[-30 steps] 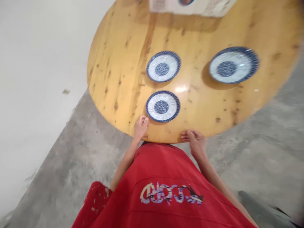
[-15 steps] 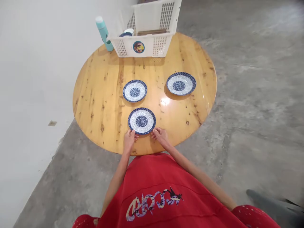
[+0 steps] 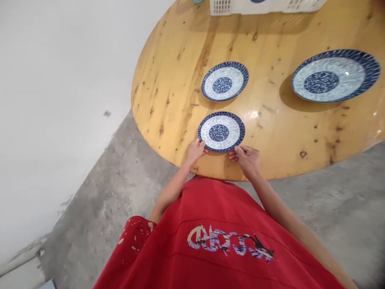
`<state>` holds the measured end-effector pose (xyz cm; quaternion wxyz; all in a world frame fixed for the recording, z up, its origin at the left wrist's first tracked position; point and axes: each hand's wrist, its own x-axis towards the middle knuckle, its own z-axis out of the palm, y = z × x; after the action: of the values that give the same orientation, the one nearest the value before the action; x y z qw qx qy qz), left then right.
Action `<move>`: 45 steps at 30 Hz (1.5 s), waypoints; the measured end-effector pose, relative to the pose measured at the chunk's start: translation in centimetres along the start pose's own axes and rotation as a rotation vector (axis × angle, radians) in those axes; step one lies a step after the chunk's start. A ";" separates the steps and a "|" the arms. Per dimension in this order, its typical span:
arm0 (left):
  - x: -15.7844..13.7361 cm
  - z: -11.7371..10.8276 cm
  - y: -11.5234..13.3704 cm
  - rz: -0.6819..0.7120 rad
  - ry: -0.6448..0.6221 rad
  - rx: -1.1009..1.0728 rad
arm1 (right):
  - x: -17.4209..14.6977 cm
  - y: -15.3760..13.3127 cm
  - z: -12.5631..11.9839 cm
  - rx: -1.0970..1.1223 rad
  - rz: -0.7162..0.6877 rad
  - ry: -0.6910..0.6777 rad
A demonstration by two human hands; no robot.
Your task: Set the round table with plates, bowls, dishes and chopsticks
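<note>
A blue-and-white patterned plate [image 3: 221,131] is at the near side of the round wooden table. My left hand [image 3: 196,150] pinches its lower left rim, thumb on top and fingers beneath. On the lower right, my right hand [image 3: 246,157] grips the same rim, its fingertips partly under the edge. Whether the plate rests fully on the wood or is slightly lifted I cannot tell. Just beyond it lies a second plate [image 3: 225,81] of the same pattern. Farther right sits a third such plate [image 3: 333,76], which neither hand touches.
The wooden table [image 3: 168,92] ends in a curved edge close to my body. At its far side stands a white plastic basket [image 3: 243,7], mostly cut off by the frame. A bit of a turquoise object [image 3: 197,1] shows beside it. A white wall [image 3: 75,60] rises on the left.
My view has tilted down and turned, so the table appears larger and shifted right, and most of the basket has left the frame. Both hands keep their hold on the near plate.
</note>
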<state>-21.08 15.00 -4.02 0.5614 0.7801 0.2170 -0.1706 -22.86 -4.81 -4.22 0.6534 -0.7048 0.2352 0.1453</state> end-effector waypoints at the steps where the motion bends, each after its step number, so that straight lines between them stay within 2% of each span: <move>1: -0.1 0.0 0.0 0.001 0.001 0.003 | -0.1 -0.1 0.0 -0.005 -0.003 0.007; 11: 0.2 0.1 -0.3 0.001 0.022 0.045 | 0.2 0.0 0.2 0.027 -0.036 0.044; 19: 0.1 -0.1 0.1 0.011 0.023 0.057 | 0.3 0.8 0.1 0.042 -0.060 0.014; 31: 0.1 0.0 -0.5 0.021 0.035 0.060 | 0.2 0.6 0.3 0.022 -0.040 -0.001; 36: -0.3 -0.3 -0.4 0.009 0.023 -0.003 | 0.0 1.1 -0.2 0.034 -0.049 -0.044; 39: -1.6 -1.5 -1.0 0.003 0.078 -0.051 | -0.7 1.5 -1.1 0.035 -0.019 -0.031; 45: -6.2 -6.0 -4.3 -0.027 0.396 -0.095 | -3.2 3.0 -4.0 0.090 0.040 0.019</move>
<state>-28.43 20.97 -2.41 0.5417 0.7681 0.3413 -0.0110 -27.50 -8.43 -4.69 0.6792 -0.6710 0.2617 0.1408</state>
